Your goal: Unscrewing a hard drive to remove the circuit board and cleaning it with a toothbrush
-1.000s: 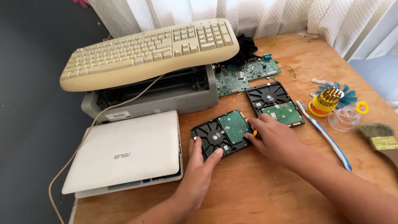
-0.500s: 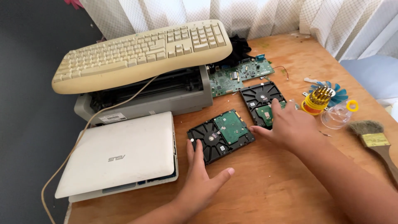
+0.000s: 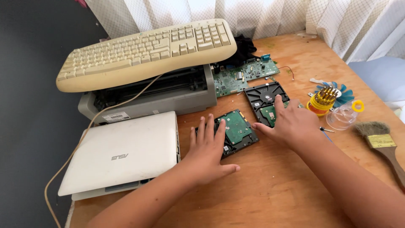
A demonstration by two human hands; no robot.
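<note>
Head view shows my left hand (image 3: 207,147) flat, fingers spread, pressing on the near hard drive (image 3: 234,131), gripping nothing. That drive lies circuit side up, its long axis slanting from near-left to far-right on the bench (image 3: 270,190). My right hand (image 3: 287,122) rests open, palm down, on the second hard drive (image 3: 263,98), covering its near half; its far end points toward the green circuit board (image 3: 242,76). The laptop (image 3: 122,154) sits just left of my left hand. Open wood lies toward me; the paintbrush (image 3: 382,141) is cut off at the right edge.
</note>
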